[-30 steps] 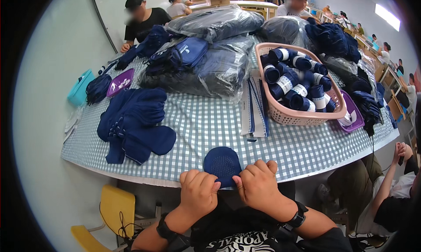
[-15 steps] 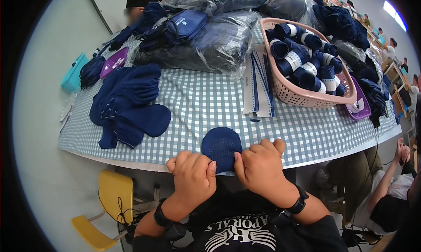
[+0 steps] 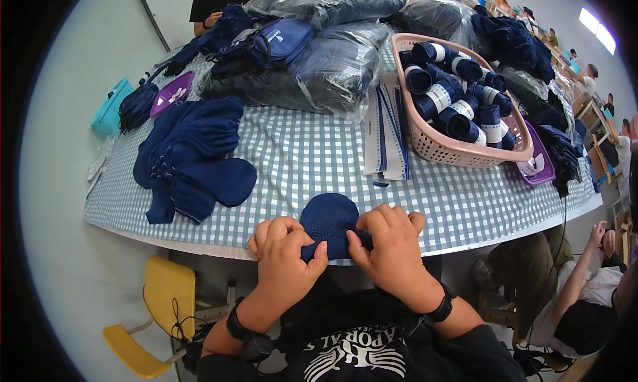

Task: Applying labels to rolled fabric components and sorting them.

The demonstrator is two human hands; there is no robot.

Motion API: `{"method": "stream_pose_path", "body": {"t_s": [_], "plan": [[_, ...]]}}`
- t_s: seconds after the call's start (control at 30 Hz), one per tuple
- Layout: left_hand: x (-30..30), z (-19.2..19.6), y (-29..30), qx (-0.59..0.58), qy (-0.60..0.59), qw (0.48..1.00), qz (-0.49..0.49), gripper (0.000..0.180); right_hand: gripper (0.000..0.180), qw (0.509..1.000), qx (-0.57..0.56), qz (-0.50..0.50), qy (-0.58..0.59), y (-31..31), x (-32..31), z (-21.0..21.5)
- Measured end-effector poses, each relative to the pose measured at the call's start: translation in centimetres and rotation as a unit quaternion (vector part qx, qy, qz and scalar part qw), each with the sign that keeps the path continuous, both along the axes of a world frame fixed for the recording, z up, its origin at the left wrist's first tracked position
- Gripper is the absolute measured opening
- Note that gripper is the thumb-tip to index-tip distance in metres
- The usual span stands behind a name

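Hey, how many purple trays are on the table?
2: one purple tray at left, beside a dark blue bundle; another purple tray at right, beside the pink basket. Others may be hidden.

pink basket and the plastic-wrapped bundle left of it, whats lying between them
White strips with blue edges lie on the checked cloth between the basket and the bundle, in the head view.

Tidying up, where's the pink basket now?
In the head view, the pink basket is right of center on the table, between paper strips and a purple tray.

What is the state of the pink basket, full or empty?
Filled, not empty: navy rolls with white bands lie piled inside the basket.
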State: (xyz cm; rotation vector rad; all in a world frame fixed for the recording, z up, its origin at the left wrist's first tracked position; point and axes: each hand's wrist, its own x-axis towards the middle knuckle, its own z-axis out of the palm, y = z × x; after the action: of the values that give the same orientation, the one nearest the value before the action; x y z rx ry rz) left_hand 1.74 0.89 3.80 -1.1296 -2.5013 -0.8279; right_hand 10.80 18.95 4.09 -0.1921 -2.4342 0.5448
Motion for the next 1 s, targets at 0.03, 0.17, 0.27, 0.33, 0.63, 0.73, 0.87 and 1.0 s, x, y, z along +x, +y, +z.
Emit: {"method": "stream_pose_path", "body": {"t_s": [0.03,0.17,0.27,0.33,0.63,0.73,0.87,1.0], "plan": [[0.1,0.1,0.1,0.004,-0.003,1.0,0.006,0.023,0.019,1.0,0.008,0.013,0.002,0.0,0.1,0.1],[0.3,0.2,0.6,0.095,-0.02,0.995,0.015,0.022,0.018,0.995,0.046,0.056,0.068,0.3,0.2,-0.2],[-0.2,-0.3,0.3,0.143,-0.033,0.988,-0.058,0.02,0.023,0.99,0.079,0.079,0.08,0.7,0.6,-0.7],[-0.4,-0.6,-0.1,0.128,-0.003,0.985,-0.119,0.021,0.027,0.987,0.109,0.089,0.075,0.7,0.9,-0.9],[-0.5,-0.4,-1.1,0.038,0.092,0.984,-0.148,0.037,0.037,0.973,0.197,0.117,0.021,0.9,2.0,-0.2],[-0.2,-0.8,-1.4,0.026,0.097,0.984,-0.147,0.037,0.04,0.972,0.2,0.112,0.043,0.9,2.3,-0.7],[0.0,-1.6,-1.6,0.031,0.12,0.983,-0.136,0.034,0.044,0.971,0.198,0.112,0.067,0.9,2.5,-1.5],[0.0,-1.7,-1.5,0.04,0.124,0.981,-0.146,0.03,0.04,0.975,0.174,0.114,0.077,0.6,2.7,-1.7]]}}
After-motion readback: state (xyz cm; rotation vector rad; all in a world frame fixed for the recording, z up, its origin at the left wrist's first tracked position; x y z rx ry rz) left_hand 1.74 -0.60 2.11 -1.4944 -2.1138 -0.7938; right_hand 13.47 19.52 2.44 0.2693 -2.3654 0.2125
